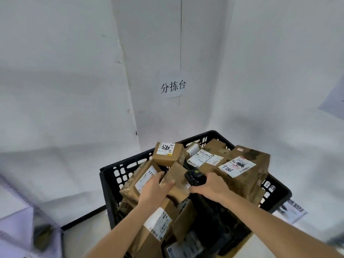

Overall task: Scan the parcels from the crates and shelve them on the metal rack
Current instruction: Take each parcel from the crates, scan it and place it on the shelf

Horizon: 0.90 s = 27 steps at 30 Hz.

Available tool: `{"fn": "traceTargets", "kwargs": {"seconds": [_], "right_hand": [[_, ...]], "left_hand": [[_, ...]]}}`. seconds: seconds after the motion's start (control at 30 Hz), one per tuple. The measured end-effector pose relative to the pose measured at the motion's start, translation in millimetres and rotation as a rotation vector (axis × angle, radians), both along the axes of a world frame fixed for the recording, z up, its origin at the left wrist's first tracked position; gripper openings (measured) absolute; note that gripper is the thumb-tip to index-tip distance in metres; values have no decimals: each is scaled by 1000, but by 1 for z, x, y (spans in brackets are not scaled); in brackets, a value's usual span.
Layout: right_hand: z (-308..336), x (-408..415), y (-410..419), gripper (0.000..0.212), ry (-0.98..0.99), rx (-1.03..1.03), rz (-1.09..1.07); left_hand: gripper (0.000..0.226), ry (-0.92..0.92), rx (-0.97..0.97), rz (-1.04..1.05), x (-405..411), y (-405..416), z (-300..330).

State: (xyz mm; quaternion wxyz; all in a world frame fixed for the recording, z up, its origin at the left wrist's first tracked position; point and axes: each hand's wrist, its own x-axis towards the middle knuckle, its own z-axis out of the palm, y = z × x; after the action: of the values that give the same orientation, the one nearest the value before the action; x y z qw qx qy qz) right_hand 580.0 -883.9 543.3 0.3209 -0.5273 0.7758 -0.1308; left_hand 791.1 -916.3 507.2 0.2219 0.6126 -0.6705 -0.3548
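Left hand (156, 187) grips parcel (176, 183); right hand (210, 185) holds scanner (194, 176).

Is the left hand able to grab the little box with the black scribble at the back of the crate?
Probably yes. The little box sits on top of the pile, nothing covering it, just beyond the left hand. But that hand is holding a small parcel right now.

White walls (55, 71) meet in a corner, with a white pillar (167, 43) standing at the middle. A paper sign (173, 86) with three black handwritten characters is stuck on the pillar. A pale floor (87, 226) with a dark baseboard (83, 218) shows lower left. The light is soft and even.
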Motion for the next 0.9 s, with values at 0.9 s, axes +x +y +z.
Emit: {"fn": "traceTargets", "kwargs": {"seconds": [0.9], "right_hand": [[-21, 6, -125, 45, -123, -155, 3]], "left_hand": [[67, 45, 57, 51, 13, -164, -35]]}}
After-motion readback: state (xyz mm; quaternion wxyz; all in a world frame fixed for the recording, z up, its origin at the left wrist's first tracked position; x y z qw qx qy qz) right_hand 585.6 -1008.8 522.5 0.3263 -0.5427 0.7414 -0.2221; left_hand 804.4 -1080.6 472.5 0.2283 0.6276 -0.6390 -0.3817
